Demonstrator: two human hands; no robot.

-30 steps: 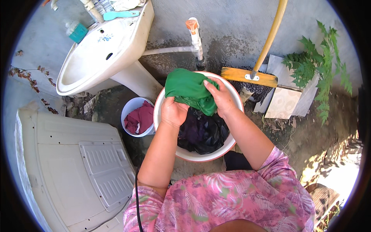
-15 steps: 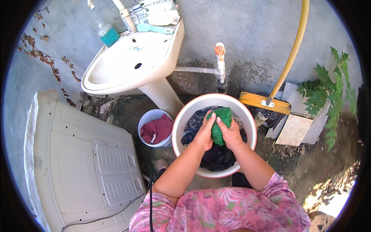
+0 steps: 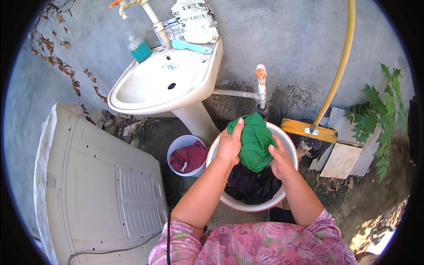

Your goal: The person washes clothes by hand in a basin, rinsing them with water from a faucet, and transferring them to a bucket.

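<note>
Between my two hands is a bunched green cloth [image 3: 252, 143], raised over a white basin [image 3: 224, 198] with a red rim. My left hand [image 3: 230, 143] grips its left side, thumb on top and the other fingers tucked behind. At its right edge my right hand [image 3: 282, 160] holds on, thumb toward the cloth; its fingertips are partly hidden. Dark, wet clothes [image 3: 251, 183] lie in the basin below. To the basin's left stands a pale blue bucket [image 3: 172, 167] with a maroon cloth [image 3: 190, 157] in it.
A white pedestal sink [image 3: 152, 108] stands behind the bucket, bearing a teal bottle [image 3: 141, 50] and a turquoise brush [image 3: 191, 46]. A tap [image 3: 261, 84] rises behind the basin. A broom [image 3: 309, 129] leans at the right, near tiles [image 3: 339, 160]. A white appliance [image 3: 97, 181] fills the left.
The green cloth was squeezed into a compact bundle; now it is looser and wider, and lifted higher. My hands have moved apart. The whole view has shifted slightly.
</note>
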